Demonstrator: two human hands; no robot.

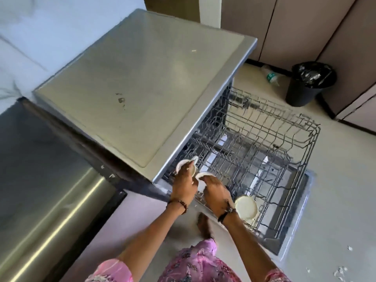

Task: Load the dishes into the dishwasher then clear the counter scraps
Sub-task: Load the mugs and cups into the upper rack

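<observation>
The dishwasher (142,84) stands open, with its upper wire rack (274,127) and lower wire rack (270,200) pulled out over the lowered door. My left hand (184,185) grips a small white bowl (182,164) at the near left corner of the racks. Beside it, my right hand (216,191) holds a second white bowl (203,176). A white plate (246,207) stands on edge in the lower rack just right of my right wrist.
A black bin (307,84) lined with a bag stands on the floor at the far right, a plastic bottle (271,75) lying beside it. White scraps (341,270) dot the floor at the lower right. A steel appliance (50,190) flanks the dishwasher's left.
</observation>
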